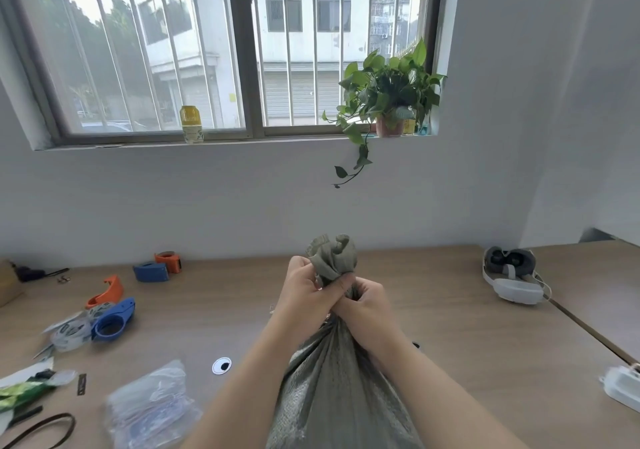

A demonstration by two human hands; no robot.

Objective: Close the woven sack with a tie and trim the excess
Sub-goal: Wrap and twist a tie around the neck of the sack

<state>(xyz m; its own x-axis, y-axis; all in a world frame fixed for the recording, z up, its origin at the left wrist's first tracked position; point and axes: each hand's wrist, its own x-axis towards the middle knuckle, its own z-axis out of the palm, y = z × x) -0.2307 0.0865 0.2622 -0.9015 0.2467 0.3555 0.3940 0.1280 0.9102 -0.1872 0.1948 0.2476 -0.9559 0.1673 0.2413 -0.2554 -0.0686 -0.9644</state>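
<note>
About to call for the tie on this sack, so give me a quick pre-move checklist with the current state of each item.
1. Sack neck gathered into a bunch: ok, top pokes above the fists.
2. Left hand clamped on the neck: ok.
3. Right hand clamped just below it: ok.
4. Tie already around the neck: cannot tell, none visible, fingers hide that spot.
5. A hand free to fetch a tie: not ok, both are busy.
6. Ties within reach: cannot tell, the clear bag on the left is blurred.
</note>
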